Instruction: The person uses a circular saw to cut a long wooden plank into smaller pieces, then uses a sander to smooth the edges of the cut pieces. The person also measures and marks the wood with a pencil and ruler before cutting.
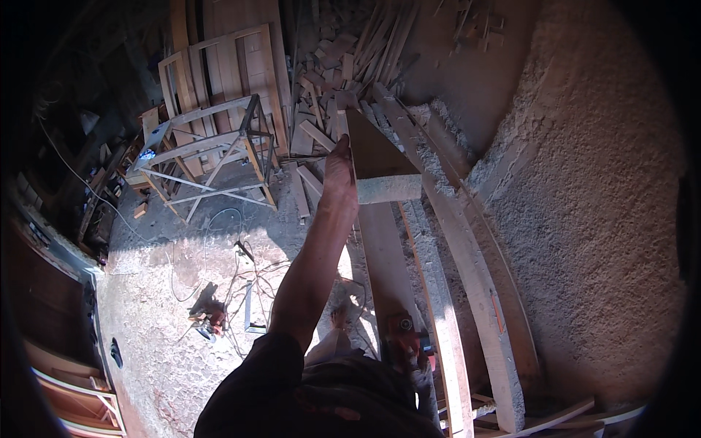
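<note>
My left hand (339,169) is raised at arm's length, closed on the left edge of a thick wooden board (376,150). The board's pale cut end (389,190) faces me, and its flat side lies in shadow. Low in front of my body, my right hand (422,363) is on a red and black electric planer (404,330); its fingers are mostly dark. The planer sits over a long plank (385,255) that runs away from me beneath the raised board.
Long beams (467,270) covered in shavings lie to the right, beside a rough wall (599,219). A wooden trestle frame (212,150) stands at far left. Offcuts (328,69) are heaped at the back. Cords and another power tool (212,315) lie on the sunlit floor.
</note>
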A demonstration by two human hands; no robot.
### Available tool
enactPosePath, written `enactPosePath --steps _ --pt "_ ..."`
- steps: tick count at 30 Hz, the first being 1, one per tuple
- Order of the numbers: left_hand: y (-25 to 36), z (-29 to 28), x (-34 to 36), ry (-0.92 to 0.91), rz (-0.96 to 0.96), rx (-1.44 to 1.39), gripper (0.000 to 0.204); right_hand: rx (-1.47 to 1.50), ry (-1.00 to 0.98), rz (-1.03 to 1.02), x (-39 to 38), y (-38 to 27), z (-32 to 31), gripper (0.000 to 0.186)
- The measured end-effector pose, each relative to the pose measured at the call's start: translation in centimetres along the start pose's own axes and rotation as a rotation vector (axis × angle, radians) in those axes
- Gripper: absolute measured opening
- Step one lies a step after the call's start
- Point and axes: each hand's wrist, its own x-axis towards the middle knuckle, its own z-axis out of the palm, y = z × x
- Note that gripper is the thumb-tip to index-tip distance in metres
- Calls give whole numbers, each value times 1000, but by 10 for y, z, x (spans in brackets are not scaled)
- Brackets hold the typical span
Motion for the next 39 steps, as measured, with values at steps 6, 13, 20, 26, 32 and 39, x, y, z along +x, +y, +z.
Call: enactPosePath --steps 6,13,20,26,32,39 --pt "-26 -74 -83 351 -193 502 32 4 23 -79 4 21 5 56" --pt "-63 -166 -142 392 -319 373 22 49 -15 -2 -5 4 3 65" --pt "-89 -160 -146 469 -198 281 31 38 -57 6 -4 7 -2 61" --pt "-88 -177 -149 532 -180 381 39 70 -56 -8 -3 11 4 65" --pt "-91 -186 -158 546 -301 486 52 111 -33 -2 -6 5 1 67" --pt "-92 -190 -172 572 -339 456 47 64 -14 -13 -8 8 0 67"
